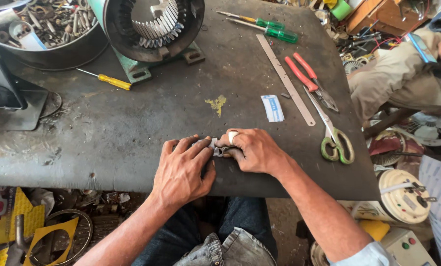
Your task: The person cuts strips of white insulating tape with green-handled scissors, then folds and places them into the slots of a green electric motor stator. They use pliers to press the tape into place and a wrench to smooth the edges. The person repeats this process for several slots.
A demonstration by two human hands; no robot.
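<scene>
Both my hands rest together on the dark metal workbench (131,128) near its front edge. My left hand (183,170) lies flat, fingers pressing down on a small pale grey folded sheet piece (213,146). My right hand (252,150), with a white wrap on one finger, pinches the same piece from the right. Most of the piece is hidden under my fingers.
On the bench: green-handled scissors (336,143), red-handled pliers (309,76), a steel ruler (285,79), two green screwdrivers (274,29), a yellow screwdriver (107,80), a small white-blue packet (272,108), a motor stator (151,24), a bowl of scrap parts (48,29). Another person sits at the right (402,74).
</scene>
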